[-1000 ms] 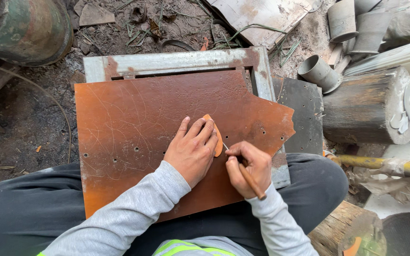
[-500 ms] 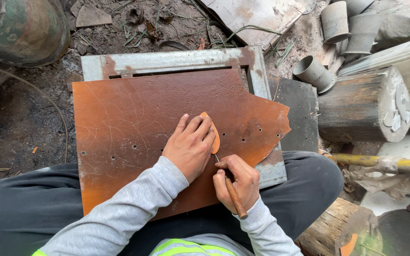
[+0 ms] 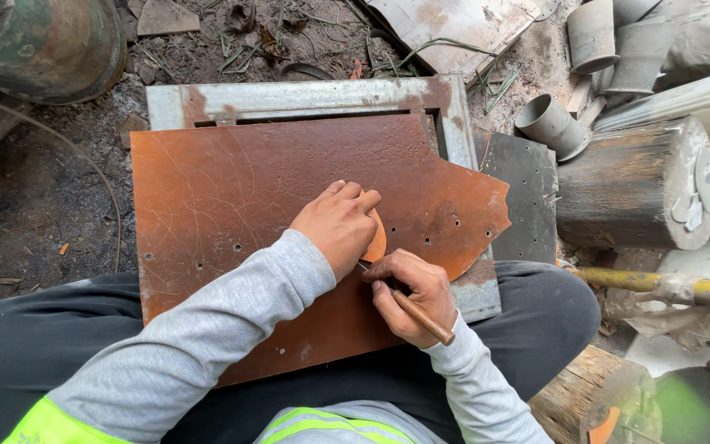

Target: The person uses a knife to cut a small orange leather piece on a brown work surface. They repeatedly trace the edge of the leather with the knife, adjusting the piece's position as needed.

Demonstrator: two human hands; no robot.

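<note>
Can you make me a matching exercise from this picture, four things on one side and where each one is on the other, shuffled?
Things:
1. left hand
2. right hand
3. rusty metal sheet
4. grey pipe piece

Places:
A. resting across the person's lap
B. gripping a wooden-handled scribing tool
C. on the ground beside a log
D. pressing a small orange template flat

Pairs: 1-D, 2-B, 3-A, 4-C

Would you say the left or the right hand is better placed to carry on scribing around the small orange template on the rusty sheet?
Probably the right hand: it already grips the wooden-handled scriber, tip at the orange template's edge. The left hand lies on that template, pinning it to the rusty sheet.
</note>
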